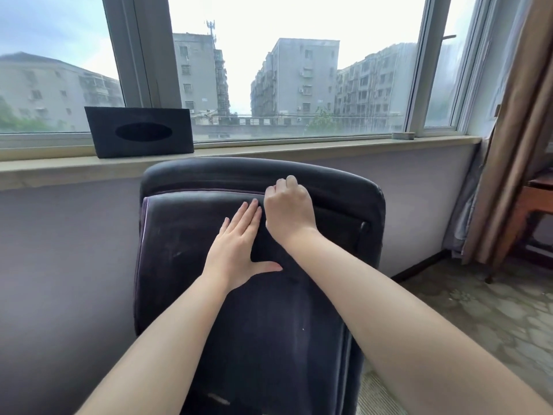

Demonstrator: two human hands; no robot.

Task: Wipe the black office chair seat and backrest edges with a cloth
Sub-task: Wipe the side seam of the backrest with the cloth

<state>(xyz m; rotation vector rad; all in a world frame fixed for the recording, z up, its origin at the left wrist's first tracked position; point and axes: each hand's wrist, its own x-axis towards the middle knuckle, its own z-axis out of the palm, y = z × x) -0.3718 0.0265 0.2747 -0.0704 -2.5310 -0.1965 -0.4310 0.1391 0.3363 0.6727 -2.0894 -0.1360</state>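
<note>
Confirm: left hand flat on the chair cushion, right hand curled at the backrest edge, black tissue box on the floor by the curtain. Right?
Not quite. In the head view the black tissue box stands on the windowsill, left of the chair. The left hand lies flat; the right hand is curled.

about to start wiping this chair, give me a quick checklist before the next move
1. Cloth in hand: cannot tell; none is visible, and the right hand is curled with its palm hidden.
2. Chair steadied: ok; the left hand lies flat on the seat cushion.
3. Backrest edge within reach: ok; the right hand is at it.
4. Seat free of objects: ok.
5. Tissue box out of the way: ok; it sits on the windowsill, apart from the chair.
</note>
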